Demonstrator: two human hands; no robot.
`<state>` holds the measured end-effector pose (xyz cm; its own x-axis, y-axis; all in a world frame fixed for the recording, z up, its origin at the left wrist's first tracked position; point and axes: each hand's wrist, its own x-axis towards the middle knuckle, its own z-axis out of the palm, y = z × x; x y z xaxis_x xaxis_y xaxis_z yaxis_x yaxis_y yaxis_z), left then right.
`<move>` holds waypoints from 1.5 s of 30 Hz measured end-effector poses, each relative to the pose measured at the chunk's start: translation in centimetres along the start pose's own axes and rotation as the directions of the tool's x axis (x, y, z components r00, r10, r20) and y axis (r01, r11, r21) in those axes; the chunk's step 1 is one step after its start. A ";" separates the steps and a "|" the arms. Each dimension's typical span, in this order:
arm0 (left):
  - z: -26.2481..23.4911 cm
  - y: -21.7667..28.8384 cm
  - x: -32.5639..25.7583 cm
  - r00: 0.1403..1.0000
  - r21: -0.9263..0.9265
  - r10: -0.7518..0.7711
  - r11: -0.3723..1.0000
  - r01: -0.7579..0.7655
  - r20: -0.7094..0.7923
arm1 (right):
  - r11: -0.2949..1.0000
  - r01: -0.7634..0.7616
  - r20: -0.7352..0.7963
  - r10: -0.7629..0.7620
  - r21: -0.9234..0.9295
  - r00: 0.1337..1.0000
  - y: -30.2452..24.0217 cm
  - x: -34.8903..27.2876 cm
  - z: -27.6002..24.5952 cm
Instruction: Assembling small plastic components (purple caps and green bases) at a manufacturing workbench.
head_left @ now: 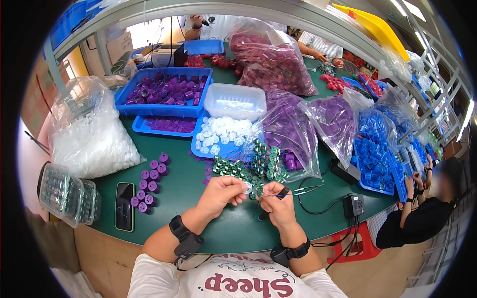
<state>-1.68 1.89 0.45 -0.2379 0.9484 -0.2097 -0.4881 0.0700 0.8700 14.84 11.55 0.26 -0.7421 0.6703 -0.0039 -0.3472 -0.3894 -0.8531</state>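
My left hand (222,195) pinches a small clear round plastic piece (247,187) between thumb and fingertips. Close beside it, my right hand (279,204) is closed on a small green circuit board (257,192) with thin wires. A dark-handled tool (283,192) shows at the right hand's fingers; its lower part is hidden. Slim metal tweezers (307,189) appear just to the right. Beyond my hands lies a pile of green circuit boards (266,161) with wires. Behind that, many clear round pieces (223,131) sit on a blue tray (198,144).
Purple caps (150,181) and a phone (124,206) lie left, near a bag of white parts (92,141) and clear boxes (69,196). Blue bins of purple parts (166,89), filled bags (290,124) and blue parts (375,164) surround the workspace. A co-worker (422,213) sits right.
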 end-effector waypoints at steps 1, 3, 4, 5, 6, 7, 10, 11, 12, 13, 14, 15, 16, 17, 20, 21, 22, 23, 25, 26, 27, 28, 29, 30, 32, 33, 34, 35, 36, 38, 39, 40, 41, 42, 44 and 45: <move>0.1 0.0 -0.2 1.000 0.018 0.006 1.000 -0.006 -0.001 | 0.999 0.007 -0.011 -0.007 -0.038 1.000 -0.1 -0.1 0.2; 0.2 -0.2 -0.4 1.000 0.033 0.013 0.999 -0.013 -0.001 | 0.997 0.013 -0.021 -0.014 -0.079 1.000 -0.1 -0.1 0.4; 0.2 -0.4 -0.5 0.998 -0.014 0.051 0.999 -0.050 0.027 | 0.999 0.002 -0.028 -0.004 -0.054 1.000 0.0 -0.1 0.4; 0.3 -0.5 -0.6 0.994 -0.062 0.090 0.994 -0.087 0.054 | 1.000 -0.007 -0.033 0.006 -0.029 0.999 0.0 -0.1 0.4; 0.3 -0.6 -0.6 0.994 -0.065 0.090 0.994 -0.087 0.053 | 0.999 -0.010 -0.033 0.008 -0.031 0.999 0.0 -0.1 0.3; 0.3 -0.6 -0.6 0.990 -0.079 0.126 0.990 -0.121 0.066 | 0.999 -0.002 -0.035 0.001 -0.047 0.999 0.0 -0.1 0.3; 0.4 -0.9 -0.8 0.979 0.004 0.201 0.980 -0.201 0.044 | 0.991 0.018 -0.036 -0.023 -0.135 0.999 -0.5 -0.2 0.7; 0.5 -1.1 -0.7 0.970 0.104 0.243 0.964 -0.244 0.022 | 0.977 0.039 -0.037 -0.048 -0.209 0.998 -0.7 -0.2 0.8; 0.7 -1.2 -0.8 0.970 0.102 0.241 0.965 -0.242 0.020 | 0.977 0.036 -0.038 -0.045 -0.210 0.998 -0.6 -0.1 0.8; 0.9 -1.3 -0.8 0.963 0.082 0.268 0.960 -0.267 -0.006 | 0.948 0.066 -0.051 -0.087 -0.313 0.995 -0.5 0.0 0.9; 1.0 -1.3 -0.9 0.955 0.063 0.295 0.954 -0.292 -0.034 | 0.906 0.095 -0.058 -0.130 -0.412 0.990 -0.4 0.0 1.0; 1.0 -1.5 -0.9 0.955 0.062 0.295 0.954 -0.292 -0.036 | 0.906 0.093 -0.057 -0.128 -0.412 0.990 -0.4 0.0 1.1; 0.9 -1.7 -0.8 0.949 0.137 0.314 0.942 -0.306 -0.040 | 0.876 0.108 -0.044 -0.145 -0.470 0.988 -0.4 -0.1 1.2; 0.9 -1.9 -0.8 0.942 0.212 0.333 0.924 -0.317 -0.041 | 0.842 0.123 -0.030 -0.163 -0.525 0.986 -0.4 -0.1 1.3; 1.4 -1.7 -1.1 0.934 0.223 0.352 0.917 -0.331 -0.064 | 0.797 0.145 -0.048 -0.212 -0.586 0.976 0.1 -0.1 1.3; 1.5 -1.7 -1.1 0.933 0.223 0.354 0.917 -0.332 -0.066 | 0.797 0.145 -0.046 -0.211 -0.586 0.976 0.2 -0.1 1.4; 1.5 -1.7 -1.1 0.931 0.241 0.359 0.912 -0.333 -0.072 | 0.795 0.146 -0.052 -0.218 -0.589 0.975 0.2 0.0 1.5; 1.5 -1.7 -1.2 0.928 0.259 0.364 0.906 -0.334 -0.077 | 0.793 0.147 -0.059 -0.225 -0.591 0.973 0.2 0.0 1.5; 1.5 -1.8 -1.2 0.920 0.276 0.385 0.894 -0.352 -0.075 | 0.789 0.148 -0.067 -0.232 -0.597 0.970 0.3 -0.1 1.6; 1.6 -1.8 -1.2 0.912 0.294 0.403 0.882 -0.367 -0.070 | 0.786 0.146 -0.080 -0.241 -0.601 0.967 0.4 -0.1 1.5; 1.7 -1.7 -1.2 0.910 0.293 0.410 0.879 -0.375 -0.064 | 0.782 0.154 -0.076 -0.249 -0.604 0.966 0.4 -0.2 1.5; 1.8 -1.6 -1.3 0.916 0.314 0.399 0.876 -0.366 -0.046 | 0.793 0.148 -0.087 -0.245 -0.592 0.966 0.5 -0.2 1.4; 1.9 -1.4 -1.2 0.920 0.334 0.390 0.871 -0.362 -0.021 | 0.800 0.147 -0.098 -0.249 -0.581 0.964 0.4 -0.2 1.3; 1.8 -1.6 -1.2 0.919 0.342 0.395 0.864 -0.368 -0.010 | 0.771 0.162 -0.095 -0.277 -0.616 0.956 0.4 -0.3 1.4; 1.7 -1.8 -1.4 0.921 0.332 0.391 0.869 -0.366 -0.008 | 0.721 0.199 -0.060 -0.317 -0.663 0.947 0.6 -0.4 1.5; 1.6 -1.9 -1.5 0.928 0.326 0.371 0.881 -0.343 -0.026 | 0.696 0.224 -0.042 -0.343 -0.682 0.938 0.8 -0.3 1.5; 1.6 -1.9 -1.5 0.944 0.261 0.329 0.914 -0.312 -0.023 | 0.670 0.250 -0.037 -0.383 -0.699 0.923 0.8 -0.3 1.5; 1.4 -2.0 -1.7 0.959 0.199 0.282 0.942 -0.272 -0.023 | 0.647 0.272 -0.030 -0.416 -0.713 0.909 1.0 -0.4 1.7; 1.1 -2.2 -1.6 0.957 0.181 0.291 0.941 -0.285 -0.004 | 0.643 0.279 -0.031 -0.427 -0.714 0.904 1.2 -0.5 1.6; 1.1 -2.2 -1.3 0.965 0.098 0.263 0.960 -0.263 0.015 | 0.648 0.280 -0.038 -0.432 -0.708 0.901 1.1 -0.7 1.6; 1.1 -2.1 -1.2 0.974 0.015 0.226 0.974 -0.226 0.015 | 0.664 0.279 -0.044 -0.426 -0.693 0.904 1.2 -0.8 1.5; 1.2 -2.0 -1.2 0.976 -0.001 0.215 0.977 -0.215 0.022 | 0.660 0.284 -0.048 -0.437 -0.696 0.898 1.1 -0.8 1.4; 1.2 -2.1 -1.1 0.976 0.000 0.215 0.976 -0.216 0.031 | 0.659 0.273 -0.048 -0.426 -0.701 0.903 1.0 -0.8 1.4; 1.2 -2.3 -1.0 0.972 0.029 0.235 0.971 -0.235 0.027 | 0.659 0.263 -0.049 -0.414 -0.705 0.909 0.9 -0.8 1.4; 1.3 -2.8 -0.9 0.967 0.059 0.254 0.965 -0.255 0.025 | 0.599 0.282 -0.017 -0.444 -0.750 0.896 0.6 -0.8 1.6; 1.4 -3.0 -0.9 0.934 0.095 0.356 0.929 -0.357 0.026 | 0.537 0.299 0.018 -0.465 -0.789 0.885 0.4 -0.8 1.7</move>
<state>1.19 1.27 -1.38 -0.3743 0.9188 0.1254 -0.2885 -0.2439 0.9259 14.28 9.81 0.78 -0.5056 0.7628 0.4031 0.0436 0.4892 -0.8711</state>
